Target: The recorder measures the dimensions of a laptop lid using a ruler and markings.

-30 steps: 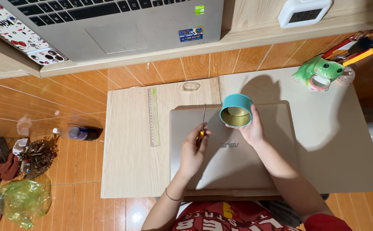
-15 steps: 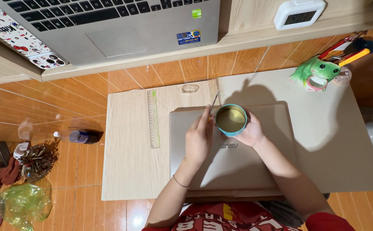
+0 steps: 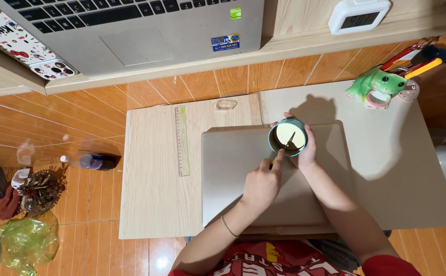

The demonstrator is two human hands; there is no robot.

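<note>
The person sits at a low wooden table [image 3: 151, 204] with a closed grey laptop [image 3: 233, 179] lying flat before them, serving as a work surface. Toward the laptop's far edge, the right hand [image 3: 307, 153] wraps around a teal ring [image 3: 287, 136], apparently a roll of tape, thumb and fingers curled about its outer wall so that it stays put and its open middle faces up. The left hand [image 3: 261, 184] is closed in a writing-style pinch on a thin pointed tool [image 3: 284, 148] with an orange grip; its tip reaches down inside the ring's pale centre. I cannot tell whether it is a pen or a small blade. Holding the ring steady with one hand seems to let the other work the tip precisely inside it.

On the table's left half a clear green ruler [image 3: 182, 140] lies lengthwise, well apart from both hands, and a small clear clip [image 3: 226, 104] sits near the far edge. At the far right corner a green frog-shaped holder [image 3: 379, 87] stands with pens in it. Beyond the table, an open laptop [image 3: 131, 30] rests on a raised shelf, with a patterned phone [image 3: 18, 41] beside it and a white clock [image 3: 358, 15] to the right. On the tiled floor to the left lie a small bottle [image 3: 92, 161] and a green plastic bag [image 3: 24, 243].
</note>
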